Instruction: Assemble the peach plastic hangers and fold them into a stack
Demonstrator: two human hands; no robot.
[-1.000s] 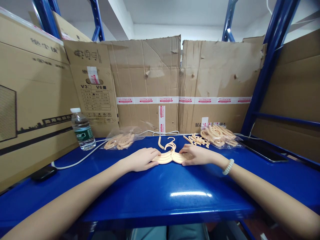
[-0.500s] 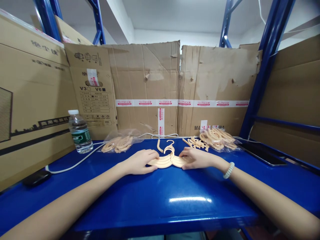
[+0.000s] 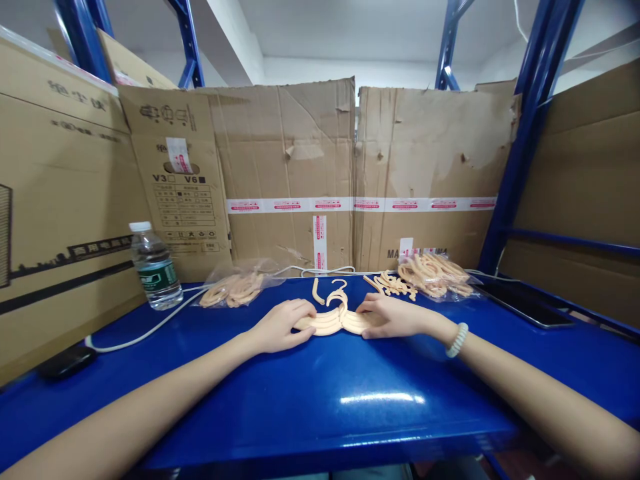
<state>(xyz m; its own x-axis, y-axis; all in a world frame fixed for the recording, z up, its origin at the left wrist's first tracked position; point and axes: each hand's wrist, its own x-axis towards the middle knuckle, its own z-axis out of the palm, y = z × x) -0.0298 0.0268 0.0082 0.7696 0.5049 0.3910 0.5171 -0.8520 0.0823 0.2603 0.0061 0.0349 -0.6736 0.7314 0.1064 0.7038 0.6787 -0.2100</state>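
Note:
Cream plastic clothes hangers [image 3: 327,321], several stacked together with their hooks pointing away from me, lie on the blue table [image 3: 310,407]. My left hand [image 3: 285,325] is closed around their left end, thumb on the near side. Around the right end my right hand [image 3: 393,316] is closed in the same way; a pale beaded band circles that wrist. Both outer ends of the hangers are hidden under my hands. Just beyond the hooks lies a loose curved cream piece [image 3: 317,292]. Small cream parts [image 3: 395,285] lie in a heap past my right hand.
Clear bags of cream parts lie at the back left [image 3: 235,288] and back right [image 3: 436,275]. A water bottle [image 3: 156,270], a white cable [image 3: 150,335] and a black device [image 3: 67,361] are on the left. A dark flat tablet-like object [image 3: 525,305] lies right. Cardboard [image 3: 290,167] walls the back.
The view has shifted slightly. Both hands keep their hold on the hangers, which stay in place on the table.

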